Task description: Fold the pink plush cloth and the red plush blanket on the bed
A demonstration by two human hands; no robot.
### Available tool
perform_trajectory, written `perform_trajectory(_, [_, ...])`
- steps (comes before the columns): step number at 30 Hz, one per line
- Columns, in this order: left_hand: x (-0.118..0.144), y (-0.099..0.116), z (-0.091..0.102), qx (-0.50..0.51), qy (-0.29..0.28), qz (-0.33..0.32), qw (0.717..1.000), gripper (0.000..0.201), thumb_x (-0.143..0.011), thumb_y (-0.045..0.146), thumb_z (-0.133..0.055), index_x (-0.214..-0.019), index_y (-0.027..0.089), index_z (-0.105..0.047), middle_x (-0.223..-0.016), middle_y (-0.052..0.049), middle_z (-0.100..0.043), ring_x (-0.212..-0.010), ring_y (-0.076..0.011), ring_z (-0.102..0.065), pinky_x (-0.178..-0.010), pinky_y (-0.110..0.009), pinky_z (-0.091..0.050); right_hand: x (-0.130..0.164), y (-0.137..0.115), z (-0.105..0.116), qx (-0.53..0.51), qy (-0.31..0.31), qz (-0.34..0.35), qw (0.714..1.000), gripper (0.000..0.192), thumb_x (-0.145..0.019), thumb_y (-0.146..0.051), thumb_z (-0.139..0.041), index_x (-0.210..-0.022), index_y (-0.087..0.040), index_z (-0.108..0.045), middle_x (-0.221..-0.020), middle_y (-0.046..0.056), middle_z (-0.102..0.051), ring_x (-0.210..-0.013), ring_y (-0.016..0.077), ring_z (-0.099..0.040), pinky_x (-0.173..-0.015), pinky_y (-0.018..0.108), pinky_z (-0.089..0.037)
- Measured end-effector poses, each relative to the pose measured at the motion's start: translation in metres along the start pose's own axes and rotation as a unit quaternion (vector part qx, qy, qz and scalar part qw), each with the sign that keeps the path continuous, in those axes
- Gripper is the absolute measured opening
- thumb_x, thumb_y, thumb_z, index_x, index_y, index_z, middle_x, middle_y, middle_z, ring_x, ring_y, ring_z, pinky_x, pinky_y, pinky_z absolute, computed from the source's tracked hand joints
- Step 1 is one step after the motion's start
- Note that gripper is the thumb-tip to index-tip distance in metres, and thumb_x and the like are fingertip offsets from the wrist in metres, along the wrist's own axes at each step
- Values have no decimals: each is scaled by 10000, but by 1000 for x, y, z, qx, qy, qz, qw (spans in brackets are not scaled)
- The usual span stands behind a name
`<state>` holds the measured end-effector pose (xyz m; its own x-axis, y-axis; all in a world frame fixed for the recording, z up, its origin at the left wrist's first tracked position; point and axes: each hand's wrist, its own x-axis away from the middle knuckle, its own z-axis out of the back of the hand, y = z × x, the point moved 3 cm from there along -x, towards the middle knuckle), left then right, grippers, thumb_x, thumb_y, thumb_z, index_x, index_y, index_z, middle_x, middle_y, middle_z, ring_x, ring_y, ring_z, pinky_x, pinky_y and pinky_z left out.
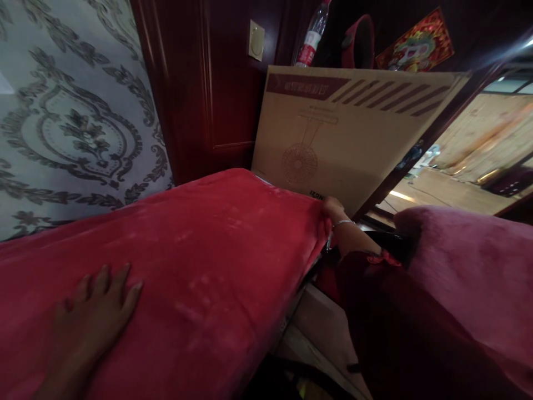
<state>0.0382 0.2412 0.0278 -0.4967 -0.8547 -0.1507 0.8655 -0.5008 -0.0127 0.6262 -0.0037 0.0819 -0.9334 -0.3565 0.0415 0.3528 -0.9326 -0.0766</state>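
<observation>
Two hands on one big red fleece blanket (200,261), which covers most of the lower left and drapes over what looks like a bed edge. Behind it there's patterned grey wallpaper (62,111) on the left and dark red wood panelling (200,83) next to that. A large cardboard box (353,128) with a fan drawing printed on it leans against the panelling, just past the blanket's far corner. On the right, a second, pinker plush blanket (470,266) lies bunched up. A plastic bottle (313,33) with a red label stands above the box. The left hand (94,316) lies flat on the blanket, palm down, fingers spread a bit. The right hand (333,210) is at the blanket's far corner, fingers closed on the edge there; a thin silver bracelet (343,223) sits on the wrist.
</observation>
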Motion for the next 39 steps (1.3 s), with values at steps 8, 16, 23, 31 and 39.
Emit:
perform_trajectory(8, [1, 1, -1, 12, 24, 16, 1000, 745, -986, 500, -26, -1510, 130, -405, -1584, -198, -373, -1450, -409, -298, -1065, -609, -327, 15, -1, -13, 14, 22, -64, 998, 345, -968, -398, -623, -1212, -154, -633, -1243, 104, -644, -1085, 227, -644, -940, 449, -543])
perform_trajectory(16, [-1, -4, -6, -8, -5, 25, 1000, 705, -965, 491, -158, -1532, 161, -416, -1596, -179, -371, -1466, -421, -295, -1093, -609, -312, 43, -15, -16, -10, 77, -26, 997, 350, -984, -349, -585, -1225, -102, -641, -1229, 172, -649, -1100, 266, -648, -921, 433, -537])
perform_trajectory(23, [6, 1, 2, -15, -10, 21, 1000, 700, -955, 502, -256, -1571, 179, -327, -1641, -133, -306, -1487, -411, -266, -1105, -593, -310, 80, -136, -40, -35, 120, 238, 963, 530, -1023, -384, -415, -1528, -224, -418, -1575, 125, -406, -1420, 269, -399, -1123, 393, -369])
perform_trajectory(31, [9, 5, 7, -14, -58, 27, 998, 688, -954, 511, -292, -1561, 192, -355, -1642, -97, -303, -1520, -385, -203, -1145, -632, -245, 100, -185, -102, -41, 24, 336, 940, 614, -1020, -554, -314, -1588, -325, -265, -1671, 49, -214, -1533, 282, -167, -1189, 555, -224])
perform_trajectory(39, [17, 8, 9, 46, -8, -18, 999, 575, -986, 447, -389, -1511, 222, -453, -1575, -128, -431, -1478, -364, -319, -1170, -598, -247, 96, -178, -104, -23, 9, 325, 945, 612, -1025, -529, -284, -1596, -311, -242, -1681, 38, -176, -1542, 259, -138, -1195, 541, -223])
